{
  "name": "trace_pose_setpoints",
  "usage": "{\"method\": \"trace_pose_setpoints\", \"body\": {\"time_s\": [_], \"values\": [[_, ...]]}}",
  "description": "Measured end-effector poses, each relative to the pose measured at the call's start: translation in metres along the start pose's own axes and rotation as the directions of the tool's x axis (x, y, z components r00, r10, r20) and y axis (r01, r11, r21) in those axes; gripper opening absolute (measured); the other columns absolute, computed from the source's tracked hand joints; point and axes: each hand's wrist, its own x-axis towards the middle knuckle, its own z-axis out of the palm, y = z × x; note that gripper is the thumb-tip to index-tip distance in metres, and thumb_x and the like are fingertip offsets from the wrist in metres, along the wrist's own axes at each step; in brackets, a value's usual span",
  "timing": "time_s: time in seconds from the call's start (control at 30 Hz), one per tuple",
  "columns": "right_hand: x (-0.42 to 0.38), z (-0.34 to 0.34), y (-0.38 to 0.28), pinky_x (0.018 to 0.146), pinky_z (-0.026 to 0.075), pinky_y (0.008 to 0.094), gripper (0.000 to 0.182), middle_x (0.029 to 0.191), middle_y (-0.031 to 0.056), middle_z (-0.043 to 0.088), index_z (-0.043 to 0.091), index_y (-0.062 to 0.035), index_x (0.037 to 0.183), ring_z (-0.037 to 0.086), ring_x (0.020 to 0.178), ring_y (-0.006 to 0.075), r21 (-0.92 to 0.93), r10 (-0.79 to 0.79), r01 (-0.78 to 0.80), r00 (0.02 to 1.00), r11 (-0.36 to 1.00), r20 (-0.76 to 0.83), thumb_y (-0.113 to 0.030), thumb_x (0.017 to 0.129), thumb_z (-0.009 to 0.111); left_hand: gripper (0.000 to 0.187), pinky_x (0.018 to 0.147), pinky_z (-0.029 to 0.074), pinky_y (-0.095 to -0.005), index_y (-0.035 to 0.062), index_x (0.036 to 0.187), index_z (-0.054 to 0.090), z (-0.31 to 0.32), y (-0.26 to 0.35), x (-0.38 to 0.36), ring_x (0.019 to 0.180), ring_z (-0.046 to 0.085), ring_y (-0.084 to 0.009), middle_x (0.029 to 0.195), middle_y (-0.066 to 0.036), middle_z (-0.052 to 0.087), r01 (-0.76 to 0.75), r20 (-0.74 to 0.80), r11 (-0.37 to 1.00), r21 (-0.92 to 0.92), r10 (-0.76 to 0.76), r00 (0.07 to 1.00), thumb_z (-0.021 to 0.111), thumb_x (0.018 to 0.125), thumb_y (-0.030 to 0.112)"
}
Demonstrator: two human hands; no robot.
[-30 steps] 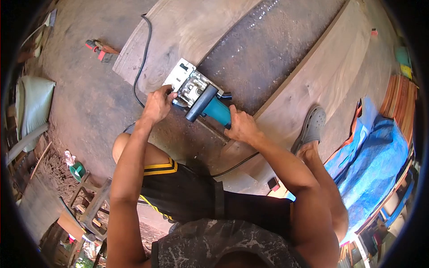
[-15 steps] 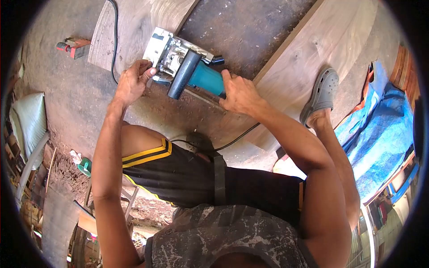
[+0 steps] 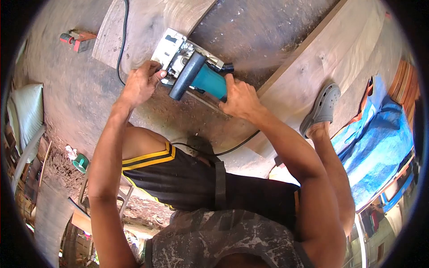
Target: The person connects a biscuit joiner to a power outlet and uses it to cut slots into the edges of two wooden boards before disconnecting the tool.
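Observation:
A plate joiner (image 3: 208, 81) with a teal body, black bar handle and silver fence lies over the edge of a board on the floor. My right hand (image 3: 241, 98) wraps the rear end of its body, thumb and fingers on either side. At the front, my left hand (image 3: 144, 82) has its fingers curled against the side of the silver fence (image 3: 169, 48), thumb pressed close to the fingers. What exactly those fingertips pinch is partly hidden. A pale haze spreads beside the black dust nozzle (image 3: 228, 67).
Wide wooden boards (image 3: 321, 58) lie at the right and a curved board (image 3: 147, 27) at the upper left. A black cord (image 3: 124, 44) crosses that board. A red clamp-like tool (image 3: 79, 41) rests at the left. A blue tarp (image 3: 375, 138) lies beyond my shoe (image 3: 324, 105).
A pale haze has appeared beside the dust nozzle. The joiner and both hands sit slightly farther right in view, as the camera has shifted; both hands keep their places on the tool.

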Motion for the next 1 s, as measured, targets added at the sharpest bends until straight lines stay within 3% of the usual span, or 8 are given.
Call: {"method": "trace_pose_setpoints", "body": {"time_s": [0.47, 0.5, 0.53, 0.6, 0.8, 0.87, 0.9, 1.0], "values": [[-0.018, -0.003, 0.002, 0.087, 0.057, 0.055, 0.065, 0.099, 0.0315, 0.07, 0.047, 0.0041, 0.113, 0.07, 0.094, 0.0488, -0.027, 0.048, -0.049, 0.998, 0.998, -0.034, -0.032, 0.074, 0.083, 0.05, 0.098, 0.052, -0.0478, -0.0025, 0.126, 0.065, -0.004, 0.001, -0.003, 0.114, 0.067, -0.0411, 0.117, -0.026, 0.07, 0.046, 0.017, 0.998, 0.044, -0.047, 0.999, 0.066, 0.099, 0.04], [-0.018, 0.001, 0.003, 0.087, 0.056, 0.0552, 0.066, 0.098, 0.0313, 0.07, 0.049, 0.0044, 0.114, 0.07, 0.095, 0.0486, -0.007, 0.035, -0.035, 0.997, 0.999, -0.069, -0.038, 0.075, 0.082, 0.045, 0.09, 0.052, -0.0515, -0.0071, 0.117, 0.065, 0.003, -0.003, -0.005, 0.105, 0.068, -0.046, 0.103, -0.031, 0.07, -0.024, -0.054, 0.999, 0.026, 0.025, 0.998, 0.063, 0.101, 0.035], [-0.017, 0.003, 0.001, 0.087, 0.056, 0.0552, 0.066, 0.098, 0.0313, 0.07, 0.049, 0.0044, 0.114, 0.07, 0.095, 0.0486, -0.019, 0.033, -0.034, 0.998, 0.999, -0.062, -0.038, 0.075, 0.082, 0.045, 0.09, 0.052, -0.0515, -0.0071, 0.117, 0.065, 0.005, -0.002, -0.007, 0.105, 0.068, -0.046, 0.103, -0.031, 0.07, -0.019, -0.057, 1.0, 0.013, 0.02, 0.998, 0.063, 0.101, 0.035], [-0.015, 0.01, -0.008, 0.084, 0.057, 0.0565, 0.07, 0.094, 0.0318, 0.071, 0.052, 0.0036, 0.113, 0.071, 0.092, 0.0497, -0.034, 0.118, -0.125, 0.979, 0.992, -0.165, -0.047, 0.075, 0.082, 0.044, 0.089, 0.053, -0.0516, -0.0071, 0.117, 0.065, 0.008, 0.002, -0.01, 0.105, 0.068, -0.0458, 0.103, -0.032, 0.07, 0.022, -0.078, 1.0, -0.012, -0.023, 0.997, 0.061, 0.102, 0.035], [-0.016, 0.001, -0.032, 0.086, 0.056, 0.054, 0.079, 0.099, 0.0321, 0.071, 0.058, 0.008, 0.112, 0.071, 0.097, 0.0472, -0.06, 0.226, -0.237, 0.962, 0.97, -0.152, -0.061, 0.078, 0.077, 0.045, 0.093, 0.052, -0.0501, -0.0072, 0.116, 0.065, 0.007, 0.004, -0.012, 0.107, 0.067, -0.0466, 0.103, -0.033, 0.07, 0.014, -0.122, 1.0, 0.0, -0.014, 0.992, 0.059, 0.103, 0.036], [-0.018, 0.005, -0.035, 0.087, 0.055, 0.0539, 0.082, 0.099, 0.0319, 0.072, 0.059, 0.0091, 0.114, 0.071, 0.098, 0.0466, -0.067, 0.233, -0.249, 0.953, 0.966, -0.193, -0.062, 0.078, 0.076, 0.047, 0.096, 0.051, -0.0499, 0.0007, 0.122, 0.068, 0.007, 0.0, -0.005, 0.11, 0.067, -0.0444, 0.109, -0.027, 0.072, 0.054, -0.058, 0.997, 0.046, -0.051, 0.997, 0.063, 0.099, 0.042], [-0.016, 0.006, -0.037, 0.088, 0.055, 0.0538, 0.084, 0.099, 0.0317, 0.072, 0.059, 0.0102, 0.116, 0.071, 0.099, 0.0461, -0.07, 0.238, -0.259, 0.946, 0.963, -0.218, -0.064, 0.079, 0.075, 0.046, 0.091, 0.053, -0.0508, -0.0074, 0.112, 0.067, 0.012, -0.001, -0.007, 0.106, 0.067, -0.046, 0.104, -0.033, 0.069, 0.038, -0.098, 0.999, 0.033, -0.034, 0.995, 0.061, 0.102, 0.037], [-0.014, -0.002, -0.055, 0.09, 0.055, 0.0525, 0.091, 0.1, 0.0315, 0.072, 0.058, 0.012, 0.121, 0.071, 0.1, 0.0457, -0.058, 0.278, -0.297, 0.936, 0.953, -0.216, -0.066, 0.078, 0.074, 0.046, 0.09, 0.053, -0.0508, -0.0069, 0.11, 0.068, 0.018, -0.01, 0.002, 0.105, 0.068, -0.0459, 0.105, -0.033, 0.069, 0.01, -0.087, 0.996, 0.092, -0.002, 0.996, 0.061, 0.102, 0.038]]}}
